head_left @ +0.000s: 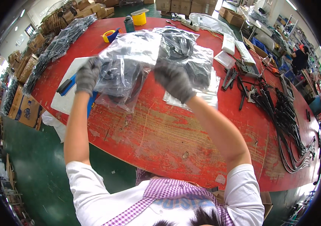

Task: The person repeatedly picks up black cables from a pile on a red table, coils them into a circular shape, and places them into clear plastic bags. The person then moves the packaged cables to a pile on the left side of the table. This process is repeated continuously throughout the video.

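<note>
Left of centre in the frame, my view finds the left hand (88, 76) in a grey glove, fingers bent against the left edge of a clear bag (132, 49) with a bright, silvery sheen. Right of it, near the middle, the right hand (173, 80) wears a matching glove and is curled at the bag's lower right corner. Both are blurred at the fingertips — I cannot tell whether either one is pinching the plastic. Just below the clear bag, between the hands, I see a second bag (119, 81) with something black inside.

Beyond the right hand, a bag with a black coil (175, 43) lies at upper centre, with a bag of dark contents (202, 71) below it. Beside the left hand I make out a blue-and-black tool (67, 86) on a white board (64, 103).

Farther out on the worn red table (160, 139), a yellow-and-blue tape roll (110, 35), a dark bottle (129, 24) and a yellow roll (139, 19) stand or lie near the top. A long heap of bagged dark items (62, 41) runs along the upper left edge. Toward the right I see hand tools (229, 79), then a bundle of black cables (283, 116). At the far upper right — small in my view — is another person (300, 58) in dark clothing.
</note>
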A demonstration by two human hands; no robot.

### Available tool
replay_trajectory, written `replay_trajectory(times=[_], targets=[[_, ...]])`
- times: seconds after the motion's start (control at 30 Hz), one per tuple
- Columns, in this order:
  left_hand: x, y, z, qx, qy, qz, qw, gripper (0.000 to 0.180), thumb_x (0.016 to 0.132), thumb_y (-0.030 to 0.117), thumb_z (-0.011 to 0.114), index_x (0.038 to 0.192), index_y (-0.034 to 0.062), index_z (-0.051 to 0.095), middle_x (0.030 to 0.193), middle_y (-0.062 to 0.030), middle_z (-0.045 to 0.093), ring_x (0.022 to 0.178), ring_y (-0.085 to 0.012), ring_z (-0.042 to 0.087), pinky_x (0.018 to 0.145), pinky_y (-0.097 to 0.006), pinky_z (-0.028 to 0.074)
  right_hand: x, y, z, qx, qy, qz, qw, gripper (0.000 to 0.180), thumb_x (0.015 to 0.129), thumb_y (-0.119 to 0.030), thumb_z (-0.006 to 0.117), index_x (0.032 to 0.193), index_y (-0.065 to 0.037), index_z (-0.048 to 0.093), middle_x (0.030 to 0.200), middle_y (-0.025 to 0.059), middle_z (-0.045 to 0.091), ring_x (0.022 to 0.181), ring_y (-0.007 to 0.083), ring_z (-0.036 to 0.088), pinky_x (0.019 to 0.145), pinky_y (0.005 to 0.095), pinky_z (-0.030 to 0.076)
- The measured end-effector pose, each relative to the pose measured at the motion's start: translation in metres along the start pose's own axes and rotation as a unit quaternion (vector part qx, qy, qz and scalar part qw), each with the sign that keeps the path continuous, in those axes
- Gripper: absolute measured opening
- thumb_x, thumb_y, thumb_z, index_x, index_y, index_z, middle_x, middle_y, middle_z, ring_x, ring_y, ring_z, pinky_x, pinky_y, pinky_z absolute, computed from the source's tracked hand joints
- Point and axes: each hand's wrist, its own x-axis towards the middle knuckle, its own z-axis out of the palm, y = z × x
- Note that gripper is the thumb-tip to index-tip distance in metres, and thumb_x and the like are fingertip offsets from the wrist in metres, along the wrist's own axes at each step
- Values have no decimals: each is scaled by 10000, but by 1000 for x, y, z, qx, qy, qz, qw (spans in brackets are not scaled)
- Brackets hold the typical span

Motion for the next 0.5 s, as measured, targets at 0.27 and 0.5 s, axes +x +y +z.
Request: replay_trajectory(times=[0.27, 0.5], targets=[[-134, 178, -9, -643, -521, 120, 549, 452, 799, 423, 585, 969, 5, 616, 816, -108, 569, 677, -231, 556, 567, -357, 462, -154, 48, 2, 42, -232, 213, 948, 209, 833, -136, 558, 1021, -64, 619, 888, 131, 657, 823, 233, 637, 752, 335, 499], [-172, 278, 68, -568, -730, 307, 225, 518, 835, 508, 541, 982, 20, 631, 855, -143, 558, 722, -274, 567, 565, -395, 467, -247, 55, -70, 79, -151, 360, 917, 224, 852, -127, 564, 1056, -46, 607, 870, 79, 654, 768, 141, 600, 741, 282, 494]])
